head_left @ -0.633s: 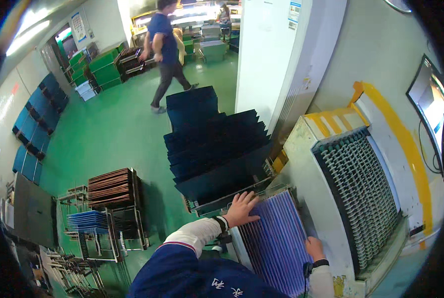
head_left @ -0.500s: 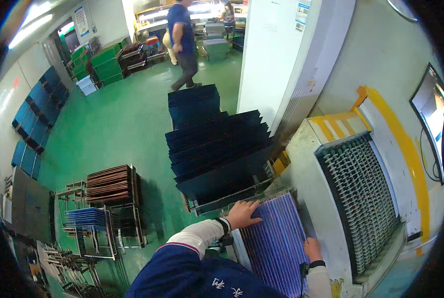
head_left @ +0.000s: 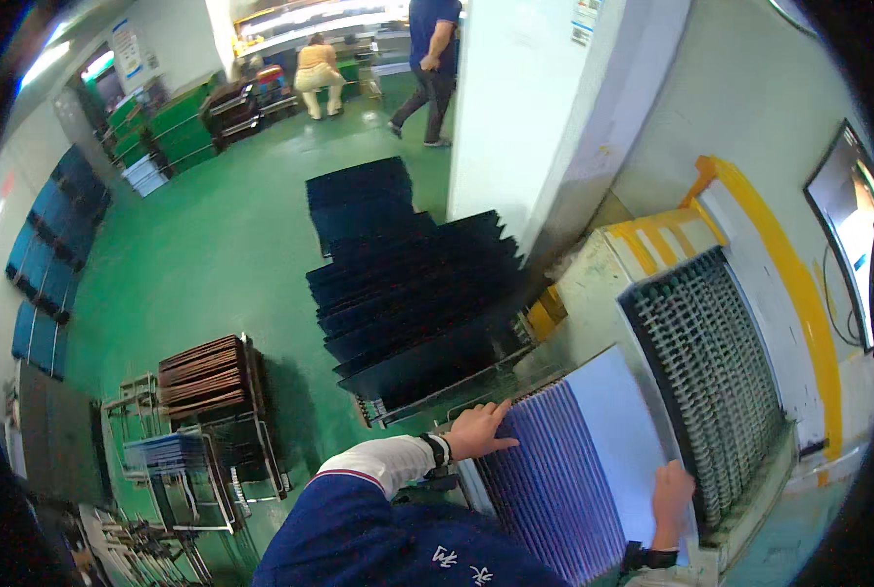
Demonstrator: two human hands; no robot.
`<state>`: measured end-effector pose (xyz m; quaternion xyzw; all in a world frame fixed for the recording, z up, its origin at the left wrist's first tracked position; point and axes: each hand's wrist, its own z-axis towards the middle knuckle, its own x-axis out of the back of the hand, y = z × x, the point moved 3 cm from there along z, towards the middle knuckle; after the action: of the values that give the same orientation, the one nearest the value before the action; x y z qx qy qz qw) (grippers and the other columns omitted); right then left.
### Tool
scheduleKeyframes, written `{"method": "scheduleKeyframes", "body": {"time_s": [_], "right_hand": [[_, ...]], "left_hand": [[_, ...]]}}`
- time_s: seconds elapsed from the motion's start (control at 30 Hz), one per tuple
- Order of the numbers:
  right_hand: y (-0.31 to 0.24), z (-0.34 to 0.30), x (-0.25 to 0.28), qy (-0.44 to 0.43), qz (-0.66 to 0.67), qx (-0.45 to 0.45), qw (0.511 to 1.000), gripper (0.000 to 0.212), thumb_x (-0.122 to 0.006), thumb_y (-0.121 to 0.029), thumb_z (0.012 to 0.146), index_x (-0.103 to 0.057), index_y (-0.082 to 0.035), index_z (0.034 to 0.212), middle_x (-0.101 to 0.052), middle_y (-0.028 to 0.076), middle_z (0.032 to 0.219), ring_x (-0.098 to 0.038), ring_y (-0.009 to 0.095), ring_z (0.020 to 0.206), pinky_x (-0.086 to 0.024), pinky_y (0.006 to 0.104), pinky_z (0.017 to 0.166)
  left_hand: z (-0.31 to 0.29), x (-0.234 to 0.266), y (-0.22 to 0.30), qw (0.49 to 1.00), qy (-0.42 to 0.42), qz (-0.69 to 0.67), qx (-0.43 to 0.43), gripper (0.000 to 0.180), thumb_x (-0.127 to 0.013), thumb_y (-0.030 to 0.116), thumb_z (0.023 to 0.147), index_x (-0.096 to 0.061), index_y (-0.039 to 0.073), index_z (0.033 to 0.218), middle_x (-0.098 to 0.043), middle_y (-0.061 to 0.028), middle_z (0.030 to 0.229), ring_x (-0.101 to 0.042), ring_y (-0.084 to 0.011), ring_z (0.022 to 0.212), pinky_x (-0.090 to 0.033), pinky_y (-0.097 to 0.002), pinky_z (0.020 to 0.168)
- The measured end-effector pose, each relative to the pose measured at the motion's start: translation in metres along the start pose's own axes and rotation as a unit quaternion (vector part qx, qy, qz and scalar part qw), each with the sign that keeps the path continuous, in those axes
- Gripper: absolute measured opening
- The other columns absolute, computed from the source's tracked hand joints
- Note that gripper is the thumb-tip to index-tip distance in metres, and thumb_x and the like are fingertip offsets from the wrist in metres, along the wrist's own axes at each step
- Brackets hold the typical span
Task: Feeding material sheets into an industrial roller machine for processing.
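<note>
A row of thin blue-purple panels (head_left: 554, 489) stands packed edge-up in a rack in front of me. My left hand (head_left: 478, 430) rests on the far left corner of this row, thumb and fingers apart, gripping nothing. My right hand (head_left: 670, 494) is closed on the near right edge of one pale panel (head_left: 613, 421). That panel leans out to the right of the row, its broad flat face showing. To its right stands a slanted machine bed with rows of small rollers (head_left: 711, 382), close to my right hand.
Beyond the row stands a rack of dark panels (head_left: 417, 303). Wire racks with brown panels (head_left: 207, 377) and blue panels (head_left: 168, 452) stand on the green floor at left. A white pillar (head_left: 515, 117) rises ahead. One person (head_left: 432, 59) walks; another (head_left: 317, 73) bends down.
My right hand has moved right, drawing the pale panel away from the row. My left hand stays at the corner. The walking person has moved right in the picture, and the view has shifted slightly.
</note>
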<state>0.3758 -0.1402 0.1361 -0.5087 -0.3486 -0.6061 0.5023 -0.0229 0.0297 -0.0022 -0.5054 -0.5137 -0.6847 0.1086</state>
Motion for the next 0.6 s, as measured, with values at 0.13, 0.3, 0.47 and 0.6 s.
{"method": "scheduleKeyframes", "body": {"time_s": [0.13,0.3,0.47,0.6], "right_hand": [[0.030,-0.002,0.122,0.079,0.030,-0.068,0.994,0.030,-0.065,-0.014,0.093,-0.042,0.001,0.079,-0.041,0.022,0.071,-0.039,0.037,0.064,-0.033,0.0486,0.062],[0.062,-0.017,0.224,0.347,0.219,-0.312,0.857,0.028,-0.064,-0.020,0.100,-0.052,-0.003,0.082,-0.044,-0.004,0.074,-0.039,0.012,0.069,-0.036,0.0346,0.062],[0.115,-0.048,0.213,0.379,0.106,-0.290,0.873,0.013,-0.064,-0.015,0.099,-0.068,-0.004,0.105,-0.066,0.002,0.097,-0.063,0.017,0.093,-0.052,0.0313,0.080],[0.122,-0.039,0.123,0.231,0.632,-0.274,0.687,0.025,-0.069,-0.001,0.091,-0.067,-0.003,0.116,-0.070,0.006,0.103,-0.066,0.018,0.095,-0.054,0.0326,0.083]], "left_hand": [[0.007,-0.001,0.006,0.998,-0.042,-0.036,0.023,0.094,-0.072,0.059,0.087,-0.036,0.004,0.154,-0.063,-0.0239,0.123,-0.062,-0.0431,0.112,-0.052,-0.0515,0.094],[0.011,0.005,0.013,0.999,-0.027,-0.007,0.031,0.096,-0.074,0.060,0.085,-0.037,0.002,0.153,-0.064,-0.0245,0.123,-0.064,-0.0435,0.108,-0.053,-0.0500,0.093],[0.010,-0.003,0.012,1.000,0.005,0.017,-0.010,0.098,-0.077,0.058,0.083,-0.039,-0.001,0.152,-0.064,-0.0234,0.121,-0.065,-0.0408,0.107,-0.055,-0.0483,0.088],[0.011,-0.008,0.006,0.999,0.012,0.038,-0.015,0.099,-0.077,0.059,0.082,-0.040,-0.001,0.152,-0.064,-0.0232,0.122,-0.065,-0.0407,0.107,-0.055,-0.0475,0.088]]}}
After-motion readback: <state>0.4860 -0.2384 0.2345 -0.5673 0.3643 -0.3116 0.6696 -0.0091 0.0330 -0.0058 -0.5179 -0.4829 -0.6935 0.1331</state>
